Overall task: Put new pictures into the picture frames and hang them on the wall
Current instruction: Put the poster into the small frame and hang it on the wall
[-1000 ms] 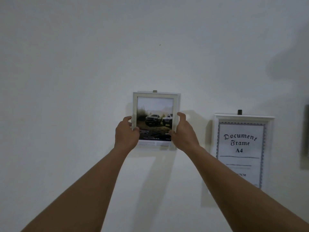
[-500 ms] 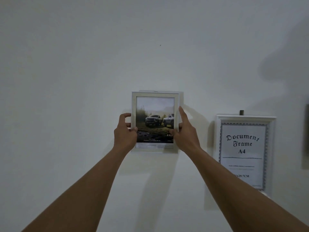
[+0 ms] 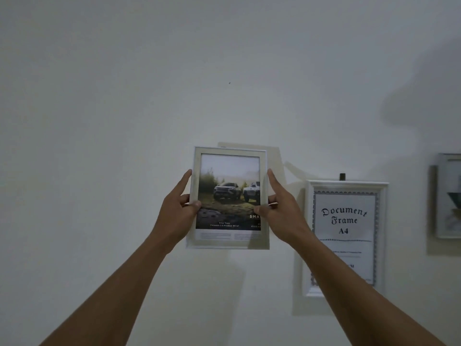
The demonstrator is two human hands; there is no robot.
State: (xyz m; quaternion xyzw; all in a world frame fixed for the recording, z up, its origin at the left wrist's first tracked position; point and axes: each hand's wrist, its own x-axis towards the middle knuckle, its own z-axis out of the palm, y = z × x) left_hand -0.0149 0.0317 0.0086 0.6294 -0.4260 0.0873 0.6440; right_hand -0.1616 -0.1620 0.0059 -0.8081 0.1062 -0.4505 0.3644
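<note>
**Picture frame held clear of the wall in both hands**

Picture frame (image 3: pixel 229 151), white-bordered and upright, is held in front of the wall (image 3: pixel 124 121) near its middle, and throws a shadow (image 3: pixel 274 156) up and to the right behind it. Inside is a picture (image 3: pixel 229 193) of two off-road vehicles on muddy ground.

The left hand (image 3: pixel 177 213) grips the frame's left edge, with the thumb pressed on the front and the index finger stretched up along the side. The right hand (image 3: pixel 284 213) grips the right edge in the same way.

A second ago the frame sat close against the wall, with a small hook showing just above its top edge and the fingers curled round its sides. Now it looks larger and nearer, the hook is hidden, the shadow has spread wider, and both index fingers have straightened.

To the right hangs a white document frame (image 3: pixel 345 186) on a dark hook (image 3: pixel 342 176). It is partly covered by the right forearm. More of another frame (image 3: pixel 449 196) at the wall's right edge has come into view.
</note>
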